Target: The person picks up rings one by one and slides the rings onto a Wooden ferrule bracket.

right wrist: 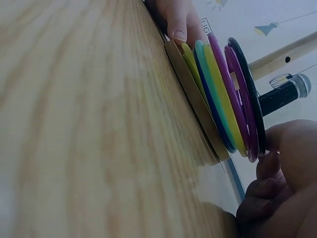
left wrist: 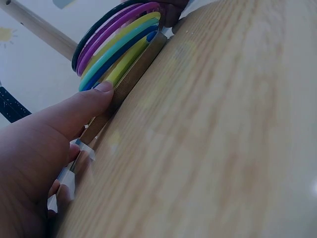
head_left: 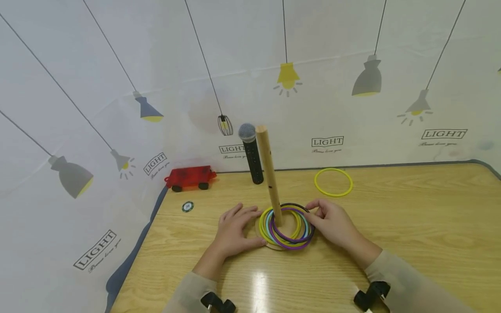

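A wooden peg (head_left: 268, 174) rises from a round wooden base (right wrist: 190, 94). Around its foot lies a loose stack of rings: yellow, blue, turquoise (right wrist: 214, 84), purple (head_left: 291, 246) and, on top, black (right wrist: 247, 79). My left hand (head_left: 236, 232) rests at the left of the base with fingers spread, its thumb touching the base edge beside the lowest yellow ring (left wrist: 130, 62). On the other side, my right hand (head_left: 332, 221) pinches the edge of the black ring between thumb and finger, the other fingers curled below.
A yellow ring (head_left: 333, 194) lies at the back right of the table. Behind the peg stands a black microphone (head_left: 253, 158). At the back left are a red toy wagon (head_left: 191, 178) and a small round chip (head_left: 188, 206). A lamp-printed backdrop (head_left: 250, 52) borders the table.
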Demonstrator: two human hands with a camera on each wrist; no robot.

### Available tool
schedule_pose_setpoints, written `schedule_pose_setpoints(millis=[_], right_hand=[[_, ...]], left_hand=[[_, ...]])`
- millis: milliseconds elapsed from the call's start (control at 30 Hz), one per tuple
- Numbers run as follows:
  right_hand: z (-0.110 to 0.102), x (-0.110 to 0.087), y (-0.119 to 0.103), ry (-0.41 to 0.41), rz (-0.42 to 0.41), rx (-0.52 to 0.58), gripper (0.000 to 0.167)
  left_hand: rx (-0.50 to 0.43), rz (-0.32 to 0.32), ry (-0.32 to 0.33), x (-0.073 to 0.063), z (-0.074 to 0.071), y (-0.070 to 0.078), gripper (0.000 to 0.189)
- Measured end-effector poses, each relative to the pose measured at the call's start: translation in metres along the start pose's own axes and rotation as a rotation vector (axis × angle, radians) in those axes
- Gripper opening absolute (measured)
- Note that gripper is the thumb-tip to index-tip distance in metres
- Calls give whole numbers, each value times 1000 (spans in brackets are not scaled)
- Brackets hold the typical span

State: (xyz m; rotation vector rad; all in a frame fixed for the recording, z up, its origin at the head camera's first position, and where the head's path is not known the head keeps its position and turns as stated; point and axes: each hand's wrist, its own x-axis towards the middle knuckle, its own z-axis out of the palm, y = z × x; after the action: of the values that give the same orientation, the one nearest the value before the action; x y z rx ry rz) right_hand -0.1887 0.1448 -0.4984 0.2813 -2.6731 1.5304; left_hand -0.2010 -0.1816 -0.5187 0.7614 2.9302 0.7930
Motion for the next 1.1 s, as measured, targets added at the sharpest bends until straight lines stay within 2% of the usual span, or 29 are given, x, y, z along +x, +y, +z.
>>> schedule_pose_setpoints(millis=[167,333,500,600,733,933,1100], right_hand=[[-10,3,8,114,-37,-58,16],[-34,16,33,271,-88,-241,16],[-65,28,61,353,-27,-380,31],[-78,32,74,344,56,-402,48],[-87,35,81,292,161,-393,63],[-90,40,78,233,256,-417,69],[-89,45,79,220,275,-458,69]], left_hand=[[0,7,1,1,-1,1,81],[-8,19,9,2,-3,2,82],[-3,14,6,2,-2,0,82],[-5,8,1,1,-1,-1,82],[-6,4,-3,0,0,-3,82],[-3,8,-3,1,2,-3,82],[-6,6,-5,0,1,-2,82]])
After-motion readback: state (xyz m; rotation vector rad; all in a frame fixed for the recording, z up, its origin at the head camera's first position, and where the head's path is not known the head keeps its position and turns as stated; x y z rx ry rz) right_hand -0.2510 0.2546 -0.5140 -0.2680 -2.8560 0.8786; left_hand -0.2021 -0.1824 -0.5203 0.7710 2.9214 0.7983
